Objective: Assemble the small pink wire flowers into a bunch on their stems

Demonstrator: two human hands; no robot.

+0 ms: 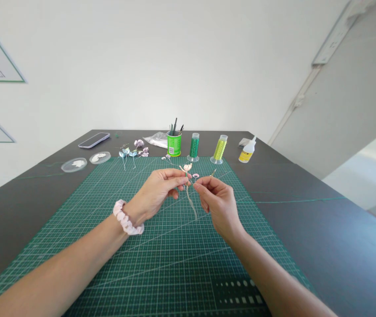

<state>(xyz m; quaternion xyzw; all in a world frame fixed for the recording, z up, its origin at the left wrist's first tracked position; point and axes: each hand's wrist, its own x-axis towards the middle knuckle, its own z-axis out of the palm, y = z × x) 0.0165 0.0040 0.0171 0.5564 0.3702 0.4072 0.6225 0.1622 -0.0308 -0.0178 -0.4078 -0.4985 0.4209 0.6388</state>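
Note:
Between thumb and fingers, my left hand (156, 191) grips the stem of a small cream flower (187, 167), wrapped green just under the bloom. Pale stem strands (191, 204) hang below those fingers toward the mat. Close by on the right, my right hand (219, 200) is closed in a pinch on a thin strand that seems to run to the stem. A small pink petal piece (195, 175) shows between the hands; whether it is held or lies behind, I cannot tell. A slim pointed metallic tip (213, 173) sticks out behind my right hand, the rest hidden.
Under my hands lies a green cutting mat (161, 264). Beyond are wire-stemmed flowers (131, 152), a green can (174, 145) of tools, green (194, 147) and yellow-green (220, 149) thread spools, and a glue bottle (247, 152). Shallow dishes (66, 168) and a phone (94, 140) are left.

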